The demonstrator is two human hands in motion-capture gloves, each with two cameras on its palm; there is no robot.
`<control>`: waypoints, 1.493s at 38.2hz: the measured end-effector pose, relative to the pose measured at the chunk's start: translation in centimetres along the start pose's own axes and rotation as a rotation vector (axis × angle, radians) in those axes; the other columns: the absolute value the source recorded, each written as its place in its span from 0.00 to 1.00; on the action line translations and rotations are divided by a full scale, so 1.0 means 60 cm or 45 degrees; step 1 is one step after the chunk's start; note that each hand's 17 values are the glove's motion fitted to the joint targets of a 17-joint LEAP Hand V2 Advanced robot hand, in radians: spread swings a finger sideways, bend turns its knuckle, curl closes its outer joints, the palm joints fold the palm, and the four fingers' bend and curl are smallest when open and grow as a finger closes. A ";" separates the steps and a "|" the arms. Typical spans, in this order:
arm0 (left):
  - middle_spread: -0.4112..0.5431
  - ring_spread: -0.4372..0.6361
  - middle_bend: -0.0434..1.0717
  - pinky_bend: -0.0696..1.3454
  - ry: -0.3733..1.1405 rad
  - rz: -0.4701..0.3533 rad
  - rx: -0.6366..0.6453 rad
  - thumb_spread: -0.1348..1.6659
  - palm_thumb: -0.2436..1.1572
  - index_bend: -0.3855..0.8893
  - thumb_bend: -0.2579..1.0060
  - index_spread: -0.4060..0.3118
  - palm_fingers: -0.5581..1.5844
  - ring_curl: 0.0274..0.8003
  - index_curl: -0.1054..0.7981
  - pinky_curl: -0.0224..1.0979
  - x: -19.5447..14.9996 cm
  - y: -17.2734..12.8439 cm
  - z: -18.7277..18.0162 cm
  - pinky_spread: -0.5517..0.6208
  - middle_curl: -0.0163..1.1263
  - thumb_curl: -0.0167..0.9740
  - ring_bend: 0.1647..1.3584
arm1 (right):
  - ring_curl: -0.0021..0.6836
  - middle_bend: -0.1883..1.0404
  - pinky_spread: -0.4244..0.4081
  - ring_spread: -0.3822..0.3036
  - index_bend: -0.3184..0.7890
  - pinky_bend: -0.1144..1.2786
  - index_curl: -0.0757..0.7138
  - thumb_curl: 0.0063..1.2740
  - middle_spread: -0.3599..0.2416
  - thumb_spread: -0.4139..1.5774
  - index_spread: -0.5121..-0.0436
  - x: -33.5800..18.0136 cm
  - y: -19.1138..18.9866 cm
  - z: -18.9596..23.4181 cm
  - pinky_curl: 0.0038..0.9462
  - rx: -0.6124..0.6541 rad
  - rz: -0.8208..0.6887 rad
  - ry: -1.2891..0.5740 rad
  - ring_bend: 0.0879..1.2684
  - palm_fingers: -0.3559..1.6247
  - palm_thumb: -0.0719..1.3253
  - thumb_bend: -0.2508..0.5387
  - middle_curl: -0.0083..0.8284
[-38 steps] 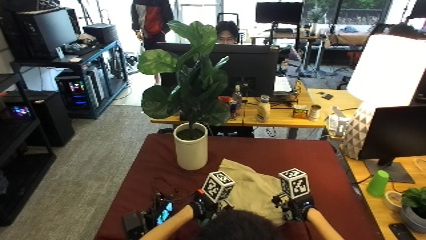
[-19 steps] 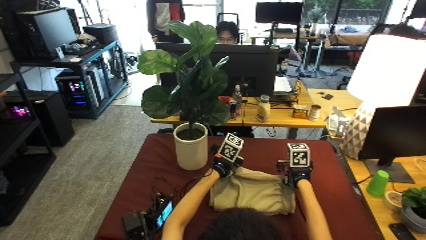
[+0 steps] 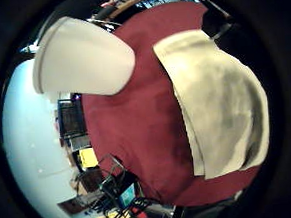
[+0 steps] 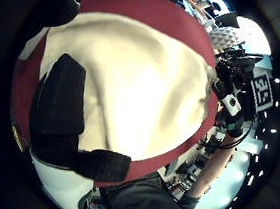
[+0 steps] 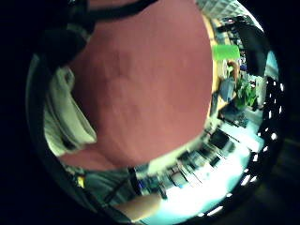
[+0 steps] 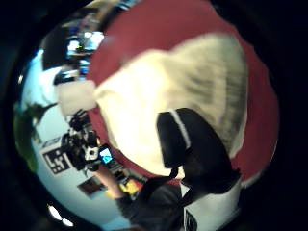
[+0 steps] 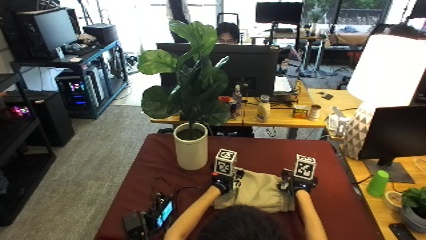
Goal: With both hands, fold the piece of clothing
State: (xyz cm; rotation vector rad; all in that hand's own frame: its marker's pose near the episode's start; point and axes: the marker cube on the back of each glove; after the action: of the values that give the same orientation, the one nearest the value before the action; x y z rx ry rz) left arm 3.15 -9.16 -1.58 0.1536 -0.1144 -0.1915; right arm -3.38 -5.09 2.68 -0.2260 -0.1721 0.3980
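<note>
At the near left corner of the dark red table [image 7: 153, 160] you have a small device with a lit blue screen [image 7: 163, 214] and a tangle of black cables around it. Farther back on the left stands a white plant pot [image 7: 191, 152] holding a broad-leaved plant [image 7: 190, 85], well clear of the cloth. Your left hand [image 7: 223, 181] sits at the far left corner of the beige garment [image 7: 256, 192], which lies folded into a compact rectangle on the middle of the table, just in front of you. In the left thumb side palm view a gloved thumb [image 4: 62, 99] lies on top of the pale cloth, so this hand appears to be pinching the fabric there, though the fingers underneath are hidden. The left little finger side palm view shows the garment's stacked edges lying flat on the red surface with the pot beside it. Your right hand [image 7: 297, 184] sits at the far right corner of the same garment; in the right thumb side palm view its thumb [image 6: 190, 144] also presses down on the cloth, and it too looks to be grasping that corner. The two hands are level with each other, the folded cloth spanning between them and reaching back toward your head at the near edge. To the right of the table, on the neighbouring wooden desk [image 7: 383, 205], stands a green cup [image 7: 378, 183] beside the base of a dark monitor [image 7: 393, 137].
</note>
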 end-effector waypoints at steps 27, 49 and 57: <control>0.51 0.59 0.19 0.23 0.121 -0.122 -0.119 0.78 0.18 0.43 0.19 0.46 0.34 0.44 0.56 0.34 -0.039 0.013 0.135 0.79 0.29 0.27 0.27 | 0.29 0.31 0.81 0.80 0.90 0.24 0.65 0.31 0.65 0.83 0.64 -0.010 -0.011 0.086 0.30 0.057 0.023 -0.324 0.05 0.36 0.52 0.44 0.46; 0.47 0.51 0.18 0.23 0.139 -0.361 -0.051 0.81 0.23 0.46 0.20 0.44 0.45 0.41 0.57 0.34 -0.223 0.041 -0.109 0.65 0.28 0.24 0.27 | 0.68 0.47 0.23 0.23 0.40 0.57 0.50 0.35 0.32 0.76 0.67 -0.278 -0.014 -0.109 0.49 0.530 -0.113 0.139 0.58 0.84 0.73 0.46 0.60; 0.45 0.47 0.18 0.21 0.230 -0.481 -0.052 0.83 0.25 0.46 0.21 0.41 0.49 0.40 0.58 0.34 -0.283 0.077 -0.134 0.61 0.28 0.24 0.26 | 0.69 0.51 0.20 0.21 0.43 0.59 0.53 0.41 0.30 0.60 0.68 -0.463 0.109 -0.056 0.51 0.522 -0.247 0.172 0.59 0.85 0.73 0.34 0.62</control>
State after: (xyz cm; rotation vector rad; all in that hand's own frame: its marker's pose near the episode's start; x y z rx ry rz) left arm -11.54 -0.21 -10.42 0.1503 0.1004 -0.5544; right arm -30.27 -10.96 -5.57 0.1669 0.0229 0.2165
